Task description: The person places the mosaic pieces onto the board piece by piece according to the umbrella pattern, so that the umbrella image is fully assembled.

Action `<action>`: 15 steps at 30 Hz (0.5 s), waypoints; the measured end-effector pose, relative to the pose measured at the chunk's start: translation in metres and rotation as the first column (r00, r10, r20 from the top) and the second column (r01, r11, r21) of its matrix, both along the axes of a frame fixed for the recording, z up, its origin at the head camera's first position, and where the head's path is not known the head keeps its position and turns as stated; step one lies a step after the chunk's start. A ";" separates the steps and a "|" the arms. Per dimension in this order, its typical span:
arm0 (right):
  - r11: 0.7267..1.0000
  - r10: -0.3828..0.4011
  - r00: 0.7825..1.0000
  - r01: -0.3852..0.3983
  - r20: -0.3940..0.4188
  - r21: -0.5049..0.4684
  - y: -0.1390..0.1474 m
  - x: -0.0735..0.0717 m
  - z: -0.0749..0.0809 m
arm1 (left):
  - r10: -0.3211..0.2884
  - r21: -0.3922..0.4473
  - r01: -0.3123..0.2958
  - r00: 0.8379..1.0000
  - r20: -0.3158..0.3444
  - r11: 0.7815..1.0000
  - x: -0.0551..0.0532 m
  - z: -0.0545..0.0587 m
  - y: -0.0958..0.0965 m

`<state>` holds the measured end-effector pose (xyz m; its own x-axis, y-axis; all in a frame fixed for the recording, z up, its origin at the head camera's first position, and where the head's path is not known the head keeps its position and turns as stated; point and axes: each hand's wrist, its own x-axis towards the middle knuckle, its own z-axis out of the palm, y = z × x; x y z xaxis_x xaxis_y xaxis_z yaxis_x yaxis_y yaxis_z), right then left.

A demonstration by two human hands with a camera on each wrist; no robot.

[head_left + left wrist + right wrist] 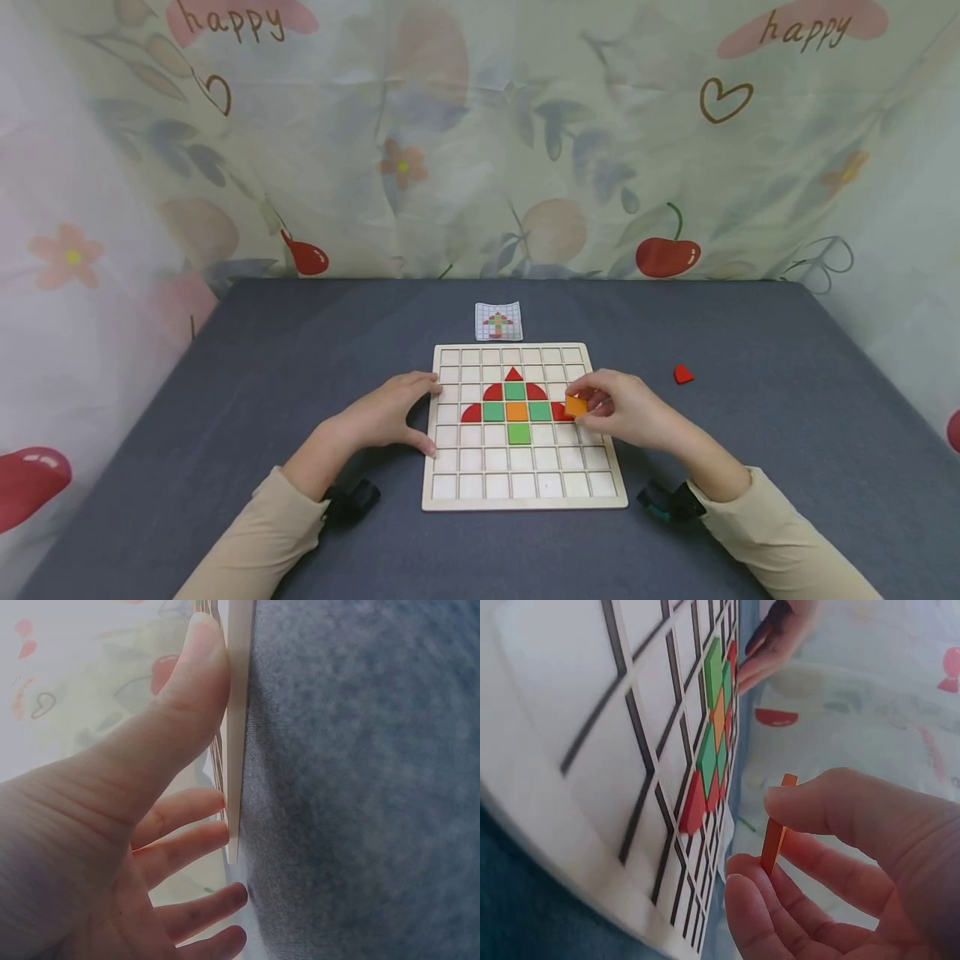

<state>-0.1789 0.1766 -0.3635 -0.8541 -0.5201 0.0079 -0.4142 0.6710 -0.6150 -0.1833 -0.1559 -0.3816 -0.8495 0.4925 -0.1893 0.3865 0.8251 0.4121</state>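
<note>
My right hand (633, 408) pinches an orange square tile (576, 406) between thumb and fingers, over the right side of a white grid board (465, 486). In the right wrist view the tile (774, 847) is edge-on, held apart from the board. Set in the grid are a red triangle (513, 375), several green squares (519, 433), an orange square (517, 412) and several red rounded pieces (492, 392). My left hand (382, 412) rests at the board's left edge, thumb and fingers spread; in the left wrist view the thumb (184, 690) lies along the rim.
A small printed card (498, 322) with a similar coloured figure lies behind the board. One loose red piece (682, 374) is on the dark grey tablecloth (750, 358) to the right. A patterned curtain (480, 167) hangs behind the table.
</note>
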 end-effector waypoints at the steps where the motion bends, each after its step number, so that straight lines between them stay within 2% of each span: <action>1: 1.000 0.006 1.000 -0.006 0.003 -0.001 -0.001 0.001 -0.001 | -0.001 0.000 0.001 1.000 -0.001 1.000 0.000 0.000 0.000; 9: 0.996 0.086 0.996 -0.086 0.013 -0.010 -0.014 0.006 -0.006 | -0.002 0.001 0.002 1.000 0.006 1.000 0.001 0.001 0.001; 15: 0.989 0.144 0.989 -0.145 -0.027 -0.026 -0.021 0.009 -0.008 | 0.000 0.011 0.000 1.000 0.011 1.000 0.001 0.002 0.000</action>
